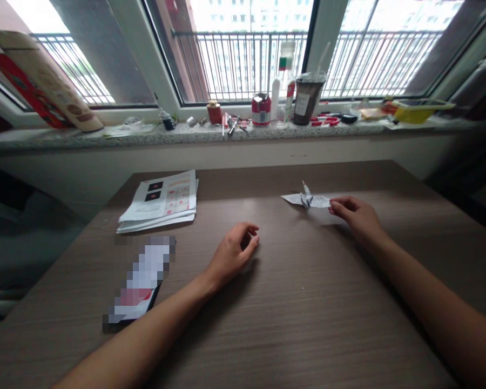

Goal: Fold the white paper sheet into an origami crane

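A small folded paper crane (306,199), made of printed paper, stands on the brown wooden table (291,302) right of centre. My right hand (356,215) rests on the table beside it, fingertips pinching the tip of the crane's right wing. My left hand (235,253) lies near the table's middle, fingers loosely curled with nothing visible in them, about a hand's width left of the crane.
A stack of printed sheets (162,201) lies at the back left of the table, and a phone (140,283) nearer me on the left. The stone windowsill (105,138) behind holds a can (261,109), bottles, a drink cup (306,100), a yellow bowl (415,111) and small clutter.
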### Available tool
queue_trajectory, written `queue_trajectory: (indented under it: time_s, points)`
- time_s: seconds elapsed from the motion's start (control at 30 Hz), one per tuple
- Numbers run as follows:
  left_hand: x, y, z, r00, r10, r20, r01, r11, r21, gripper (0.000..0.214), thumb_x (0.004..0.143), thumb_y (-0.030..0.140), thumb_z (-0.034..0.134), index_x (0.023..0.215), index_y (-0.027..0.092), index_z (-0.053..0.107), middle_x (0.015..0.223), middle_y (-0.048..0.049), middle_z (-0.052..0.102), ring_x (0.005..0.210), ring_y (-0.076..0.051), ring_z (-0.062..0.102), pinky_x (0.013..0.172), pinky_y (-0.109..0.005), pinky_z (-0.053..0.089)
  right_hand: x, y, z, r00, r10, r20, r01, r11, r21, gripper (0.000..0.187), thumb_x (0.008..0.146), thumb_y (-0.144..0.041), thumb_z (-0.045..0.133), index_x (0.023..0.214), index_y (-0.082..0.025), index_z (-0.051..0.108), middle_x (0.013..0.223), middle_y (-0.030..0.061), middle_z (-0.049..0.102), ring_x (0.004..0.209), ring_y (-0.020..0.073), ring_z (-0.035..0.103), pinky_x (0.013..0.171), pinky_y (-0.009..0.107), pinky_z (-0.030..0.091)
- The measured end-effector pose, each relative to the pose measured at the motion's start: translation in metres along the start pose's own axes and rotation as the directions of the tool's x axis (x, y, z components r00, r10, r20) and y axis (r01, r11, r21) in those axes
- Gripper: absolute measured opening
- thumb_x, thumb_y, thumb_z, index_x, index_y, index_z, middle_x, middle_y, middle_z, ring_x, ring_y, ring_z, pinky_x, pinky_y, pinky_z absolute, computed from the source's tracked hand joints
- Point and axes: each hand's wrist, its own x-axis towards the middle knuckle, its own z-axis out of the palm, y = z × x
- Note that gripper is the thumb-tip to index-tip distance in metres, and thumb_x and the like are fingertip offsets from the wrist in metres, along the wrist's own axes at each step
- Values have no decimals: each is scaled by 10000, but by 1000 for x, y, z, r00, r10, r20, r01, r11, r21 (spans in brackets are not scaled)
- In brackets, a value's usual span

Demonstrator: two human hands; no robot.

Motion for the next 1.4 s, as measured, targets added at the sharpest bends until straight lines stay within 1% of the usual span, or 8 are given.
queue_trajectory:
  time_s: [0.13, 0.23, 0.37, 0.6, 0.9, 1.17, 1.3, 1.4]
  points:
    - [0, -2, 0, 1000, 11, 5, -11, 1000, 21, 184, 969, 264, 579, 1124, 193, 647, 1052, -78, 685, 925, -206, 651, 868, -364, 529, 13, 9, -16, 995, 3, -99, -1, 1000, 21, 324, 709, -473, 856, 910, -241, 752, 922, 86, 759, 896, 311, 739, 901, 534, 598]
    - [0, -2, 0, 1000, 15, 17, -15, 1000, 26, 186, 973, 262, 572, 1128, 193, 647, 1056, -80, 686, 934, -209, 653, 870, -363, 528, 18, 12, -30, 983, 9, -183, -6, 1000, 20, 293, 707, -431, 850, 894, -227, 755, 908, 87, 759, 889, 304, 738, 920, 544, 590]
    - [0, -2, 0, 999, 13, 30, -15, 999, 43, 181, 973, 261, 570, 1121, 189, 647, 1052, -83, 684, 944, -216, 652, 870, -369, 526, 21, 15, -50, 966, 25, -258, -25, 1000, 3, 274, 738, -362, 832, 956, -208, 769, 933, 88, 769, 903, 275, 741, 918, 474, 590]
    - [0, -1, 0, 999, 30, 32, -32, 998, 63, 169, 976, 269, 564, 1103, 191, 644, 1041, -82, 674, 956, -223, 646, 874, -377, 524, 19, 15, -75, 937, 63, -345, -121, 981, -150, 260, 842, -239, 751, 1087, -156, 779, 978, 137, 774, 910, 228, 729, 842, 340, 533]
    - [0, -2, 0, 998, 54, 33, -56, 996, 74, 154, 978, 269, 567, 1087, 193, 645, 1022, -73, 672, 942, -219, 644, 877, -375, 517, 15, 14, -77, 939, 104, -327, -163, 974, -157, 262, 879, -189, 703, 1135, -150, 750, 1004, 140, 770, 832, 199, 736, 796, 301, 542]
    - [0, 0, 0, 998, 42, 45, -45, 997, 70, 152, 981, 268, 564, 1080, 191, 649, 1032, -79, 668, 962, -228, 634, 885, -383, 505, 10, 3, -85, 912, 41, -409, -183, 931, -315, 319, 828, -280, 755, 1127, -171, 748, 892, 137, 750, 774, 237, 707, 737, 351, 489]
    - [0, 0, 0, 998, 51, 42, -54, 996, 73, 147, 988, 273, 562, 1076, 191, 646, 1023, -75, 660, 959, -225, 627, 895, -384, 496, 4, -5, -85, 891, -124, -436, -91, 894, -439, 311, 853, -373, 728, 1087, -171, 754, 961, 157, 752, 747, 229, 675, 704, 354, 474]
    - [0, 0, 0, 997, 58, 48, -62, 995, 73, 147, 995, 277, 557, 1076, 193, 647, 1026, -72, 655, 968, -224, 623, 900, -380, 493, -7, -15, -70, 938, -207, -277, 54, 879, -473, 292, 895, -410, 689, 1090, -203, 751, 997, 134, 755, 802, 223, 680, 724, 338, 489]
